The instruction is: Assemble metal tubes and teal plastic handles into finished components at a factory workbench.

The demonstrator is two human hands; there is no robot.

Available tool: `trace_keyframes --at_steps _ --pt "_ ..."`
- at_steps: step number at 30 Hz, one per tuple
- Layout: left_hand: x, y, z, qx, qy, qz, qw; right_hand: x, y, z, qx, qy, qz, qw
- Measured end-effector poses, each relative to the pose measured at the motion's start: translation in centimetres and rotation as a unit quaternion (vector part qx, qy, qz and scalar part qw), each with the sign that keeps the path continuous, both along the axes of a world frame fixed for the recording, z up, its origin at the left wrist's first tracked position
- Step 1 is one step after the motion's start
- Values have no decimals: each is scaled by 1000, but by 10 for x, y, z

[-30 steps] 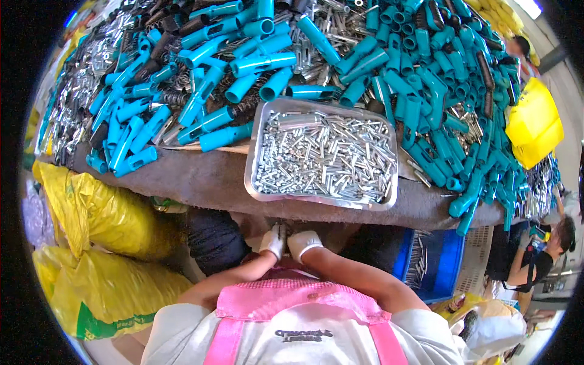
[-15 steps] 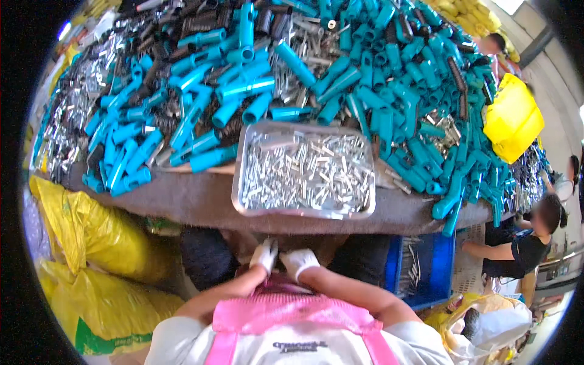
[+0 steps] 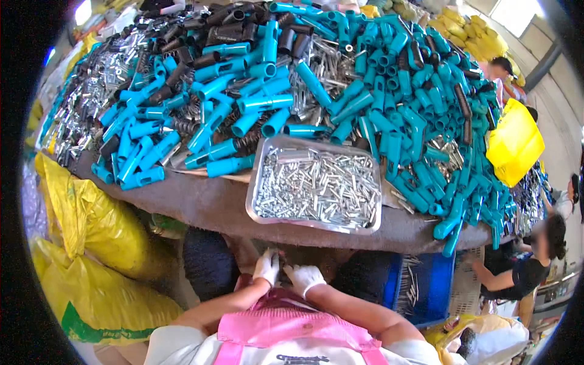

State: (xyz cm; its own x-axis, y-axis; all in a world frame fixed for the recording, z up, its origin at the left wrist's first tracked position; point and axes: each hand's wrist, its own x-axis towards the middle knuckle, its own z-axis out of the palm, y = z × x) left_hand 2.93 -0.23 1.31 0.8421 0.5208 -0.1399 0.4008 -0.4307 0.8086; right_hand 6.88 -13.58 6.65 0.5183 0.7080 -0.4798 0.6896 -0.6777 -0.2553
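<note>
My left hand (image 3: 266,268) is in a white glove, held low over my lap below the table's front edge. Its fingers point away from me and look pressed together. Close beside it, my right hand (image 3: 305,278), also gloved in white, has bent fingers turned toward the left one. Whatever the fingertips hold is too small or too hidden to make out. Beyond both hands, a metal tray (image 3: 254,207) full of small silver metal pins (image 3: 322,185) sits at the table's front edge. Teal plastic tubular handles (image 3: 265,103) are heaped behind it.
Black tubular parts (image 3: 234,33) and loose silver metal parts (image 3: 91,103) share the heap. Yellow sacks (image 3: 91,213) stand at the left. A blue crate (image 3: 435,289) with thin rods is at the right, near a yellow container (image 3: 516,143) and a person (image 3: 526,267) in dark clothes.
The view has shifted, so the table and tray appear lower and farther right. My hands remain near each other over my lap, with the right hand's fingers slightly changed in pose.
</note>
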Motion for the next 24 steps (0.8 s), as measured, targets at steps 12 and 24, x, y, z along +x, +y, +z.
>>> trace_keyframes --at_steps 12,24 --pt "7 -5 -21 16 120 1 993 -2 2 -27 20 28 -26 999" --pt "-60 16 95 -48 -236 -277 930 -7 -66 166 176 107 -133 969"
